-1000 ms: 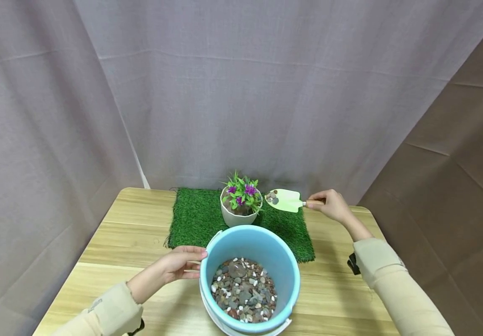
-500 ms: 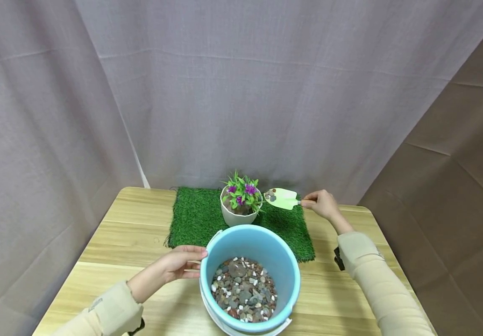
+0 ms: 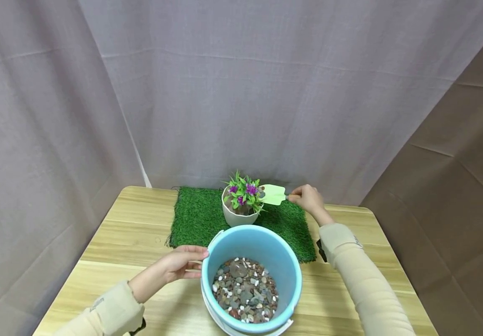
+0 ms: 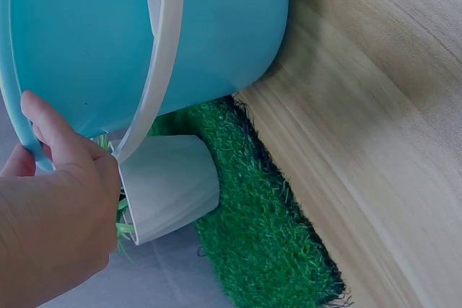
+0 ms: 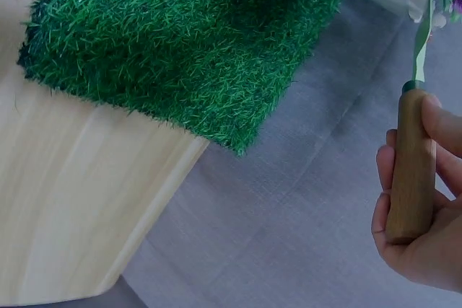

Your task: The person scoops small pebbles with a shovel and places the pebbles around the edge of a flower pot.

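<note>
Head: right hand (image 3: pixel 307 198) grips trowel (image 3: pixel 274 195) at flowerpot (image 3: pixel 239 218); left hand (image 3: pixel 182 263) pinches bucket rim (image 3: pixel 299 281).

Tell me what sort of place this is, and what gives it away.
Probably a staged indoor tabletop rather than a real garden: grey fabric hangs behind the wooden table, and the potted plant stands on an artificial-looking grass mat.

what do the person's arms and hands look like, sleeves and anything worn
The left sleeve and right sleeve are long and cream-beige, slightly puffy, with wide cuffs. Each cuff has a small greyish marking, too small to read. A black piece shows beneath each cuff. The left hand and right hand wear no gloves.
</note>
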Available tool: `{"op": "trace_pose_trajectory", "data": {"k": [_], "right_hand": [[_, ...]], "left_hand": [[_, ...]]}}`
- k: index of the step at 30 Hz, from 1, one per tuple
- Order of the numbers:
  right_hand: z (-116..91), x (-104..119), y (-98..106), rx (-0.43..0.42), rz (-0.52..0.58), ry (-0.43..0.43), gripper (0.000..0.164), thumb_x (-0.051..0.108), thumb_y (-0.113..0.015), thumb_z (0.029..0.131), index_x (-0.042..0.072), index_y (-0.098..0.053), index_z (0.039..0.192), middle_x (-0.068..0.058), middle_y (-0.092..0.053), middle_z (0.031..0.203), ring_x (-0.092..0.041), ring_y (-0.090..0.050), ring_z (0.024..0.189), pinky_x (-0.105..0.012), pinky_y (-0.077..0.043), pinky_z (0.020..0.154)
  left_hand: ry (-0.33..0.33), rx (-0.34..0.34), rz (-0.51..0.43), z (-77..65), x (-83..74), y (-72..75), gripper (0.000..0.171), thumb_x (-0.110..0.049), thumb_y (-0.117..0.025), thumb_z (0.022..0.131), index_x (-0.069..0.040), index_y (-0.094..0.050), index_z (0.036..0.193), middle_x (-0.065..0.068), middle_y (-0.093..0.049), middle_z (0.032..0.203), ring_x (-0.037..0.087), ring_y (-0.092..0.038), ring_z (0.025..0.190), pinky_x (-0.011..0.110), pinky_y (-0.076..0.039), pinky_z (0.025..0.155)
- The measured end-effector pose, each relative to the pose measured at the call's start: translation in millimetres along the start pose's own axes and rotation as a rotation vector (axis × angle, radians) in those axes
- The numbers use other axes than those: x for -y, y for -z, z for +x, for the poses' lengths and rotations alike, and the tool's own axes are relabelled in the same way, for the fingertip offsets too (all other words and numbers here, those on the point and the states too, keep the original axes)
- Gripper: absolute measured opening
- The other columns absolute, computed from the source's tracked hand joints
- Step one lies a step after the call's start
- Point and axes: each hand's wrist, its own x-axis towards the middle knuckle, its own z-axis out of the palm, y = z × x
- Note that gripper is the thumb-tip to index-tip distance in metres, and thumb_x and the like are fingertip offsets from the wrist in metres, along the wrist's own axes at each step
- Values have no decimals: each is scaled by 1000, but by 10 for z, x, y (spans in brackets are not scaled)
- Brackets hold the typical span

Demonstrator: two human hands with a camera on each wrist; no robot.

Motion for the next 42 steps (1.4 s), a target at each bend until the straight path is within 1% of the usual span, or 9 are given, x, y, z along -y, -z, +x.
{"op": "trace_pose_trajectory", "data": {"k": [5,11,14,19,22,25,28,32,42], "right_hand": [[64,85,-69,3,-48,2,20,24,-67,86,7,-74,91,-10,-73,88,-25,-65,75,-45,-54,70],[124,210,-155,-39,-139,54,19,23,-66,88,7,-74,93,-10,-73,89,-28,-66,79,-49,-53,73],[143,267,-177,-87,-194,84,16,22,-67,87,8,-74,89,-10,-73,88,-29,-66,80,-49,-51,73],[148,347,-177,-156,-261,106,11,17,-72,83,7,-69,79,-10,-66,78,-29,-60,74,-42,-42,66],[143,386,-167,-173,-299,116,10,16,-73,82,7,-68,81,-10,-64,79,-29,-59,78,-40,-40,68],[137,392,-156,-198,-326,129,12,16,-73,81,6,-70,87,-11,-65,85,-31,-61,83,-42,-42,70],[131,373,-144,-229,-329,133,16,17,-73,81,6,-72,93,-12,-67,88,-32,-62,84,-42,-43,71],[105,338,-99,-256,-299,126,21,15,-72,81,6,-71,100,-14,-68,94,-33,-62,87,-43,-44,73],[-62,171,82,-250,-210,88,26,18,-69,85,4,-69,106,-19,-68,100,-36,-63,92,-48,-45,78]], "left_hand": [[0,-5,0,-6,-10,3,42,-17,-61,90,6,-51,124,-3,-64,81,7,-63,74,27,-61,77],[-2,6,-10,7,13,-6,40,-17,-61,90,6,-52,123,-4,-64,80,7,-62,74,27,-61,77],[-2,5,-10,10,16,-11,40,-16,-61,90,6,-53,122,-4,-64,79,6,-62,73,27,-61,77],[-4,6,-6,14,10,-4,40,-16,-61,90,5,-52,123,-4,-64,80,6,-62,74,27,-61,77],[-4,9,-5,20,13,11,39,-17,-61,91,5,-53,122,-4,-64,79,6,-62,73,26,-61,76],[-5,10,-5,22,14,18,39,-17,-61,91,5,-53,122,-4,-64,79,6,-63,73,26,-61,76],[-4,7,-5,19,12,15,38,-16,-61,91,5,-54,121,-4,-64,79,6,-63,73,26,-61,76],[-3,3,-7,14,10,11,37,-16,-61,91,5,-54,120,-4,-64,79,6,-63,73,26,-61,76],[-6,2,-7,9,14,22,35,-16,-61,90,4,-56,118,-4,-64,78,6,-62,73,27,-61,76]]}}
